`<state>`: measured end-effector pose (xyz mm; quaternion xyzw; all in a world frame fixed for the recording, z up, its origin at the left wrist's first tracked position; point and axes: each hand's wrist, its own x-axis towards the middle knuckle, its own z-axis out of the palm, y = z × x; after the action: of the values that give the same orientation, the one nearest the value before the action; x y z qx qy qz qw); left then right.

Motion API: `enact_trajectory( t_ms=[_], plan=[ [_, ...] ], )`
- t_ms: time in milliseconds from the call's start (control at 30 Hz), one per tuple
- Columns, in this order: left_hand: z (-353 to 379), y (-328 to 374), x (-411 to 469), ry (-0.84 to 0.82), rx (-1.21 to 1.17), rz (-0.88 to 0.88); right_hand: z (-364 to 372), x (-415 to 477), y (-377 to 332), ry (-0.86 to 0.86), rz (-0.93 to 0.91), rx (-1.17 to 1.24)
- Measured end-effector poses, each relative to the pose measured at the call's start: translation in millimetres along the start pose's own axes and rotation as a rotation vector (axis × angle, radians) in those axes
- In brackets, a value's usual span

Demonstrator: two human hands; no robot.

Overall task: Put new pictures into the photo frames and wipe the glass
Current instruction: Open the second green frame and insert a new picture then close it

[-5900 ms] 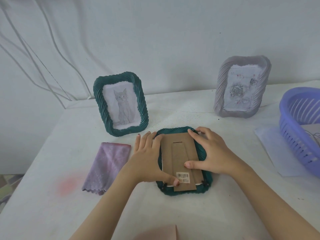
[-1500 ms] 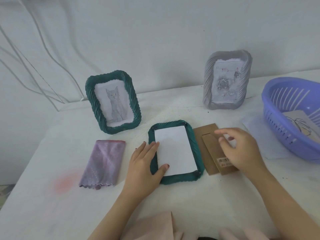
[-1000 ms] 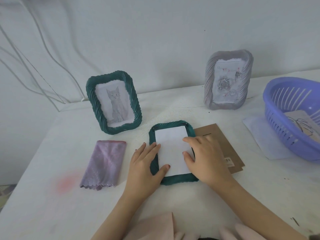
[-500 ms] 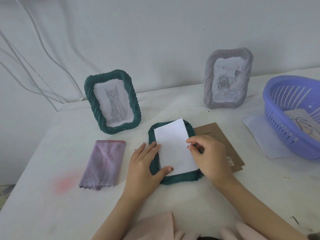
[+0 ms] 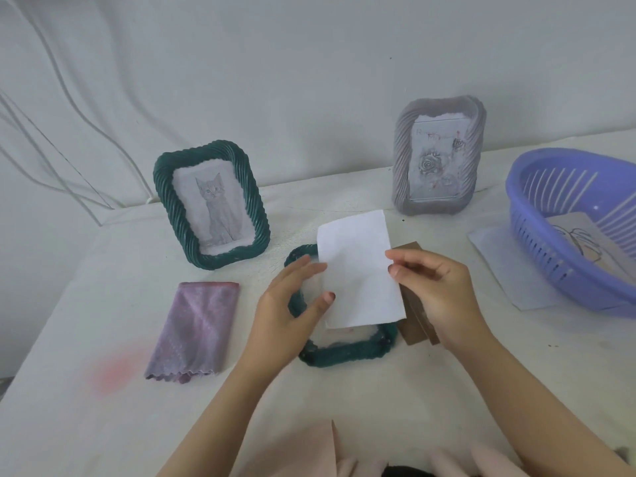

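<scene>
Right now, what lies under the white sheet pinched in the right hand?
The green frame lies flat beneath the white sheet, left and near rails showing; a brown backing board pokes out right. The sheet covers most of the opening and the right rail.

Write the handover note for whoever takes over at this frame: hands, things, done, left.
Right hand pinches the white sheet by its right edge, above the face-down green frame. Left hand: fingers straight, thumb on the sheet's left edge.
Cardboard backing lies right of that frame; purple cloth left of it; a drawing in the blue basket.
Done: backing off, sheet out.
Left: fit a new picture, refit backing, wipe the glass.
</scene>
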<state>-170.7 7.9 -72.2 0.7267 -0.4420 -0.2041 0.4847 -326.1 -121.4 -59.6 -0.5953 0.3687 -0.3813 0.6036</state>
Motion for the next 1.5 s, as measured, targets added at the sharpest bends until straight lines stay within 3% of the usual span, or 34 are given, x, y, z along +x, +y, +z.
enact_trajectory(
  t_ms=[133,267,433,500,567,667,733,1133,1333,1500],
  plan=[
    [4,24,17,-0.104,-0.368,-0.178,-14,1,-7,0.023,-0.043,0.045],
    [17,37,31,-0.105,-0.458,-0.189,-34,3,-13,0.044,-0.091,-0.064],
    [40,52,44,-0.113,-0.477,-0.184,-85,8,-27,0.272,-0.481,-0.801],
    [50,57,49,-0.114,-0.474,-0.193,-111,10,-37,0.317,-0.488,-1.054],
    [61,61,55,-0.135,-0.480,-0.201,-130,7,-47,0.292,-0.354,-1.165],
    [79,67,63,-0.199,-0.479,-0.225,-147,2,-56,0.159,-0.098,-1.091],
    [94,70,68,-0.240,-0.481,-0.234,-153,2,-60,0.137,-0.034,-1.021],
    [184,91,84,-0.390,-0.467,-0.309,-173,16,-94,0.283,-0.112,-0.861],
    [211,93,85,-0.416,-0.371,-0.316,-173,20,-92,0.269,-0.103,-0.867],
    [215,89,78,-0.461,-0.322,-0.336,-162,19,-70,0.157,-0.086,-0.956]
  ],
)
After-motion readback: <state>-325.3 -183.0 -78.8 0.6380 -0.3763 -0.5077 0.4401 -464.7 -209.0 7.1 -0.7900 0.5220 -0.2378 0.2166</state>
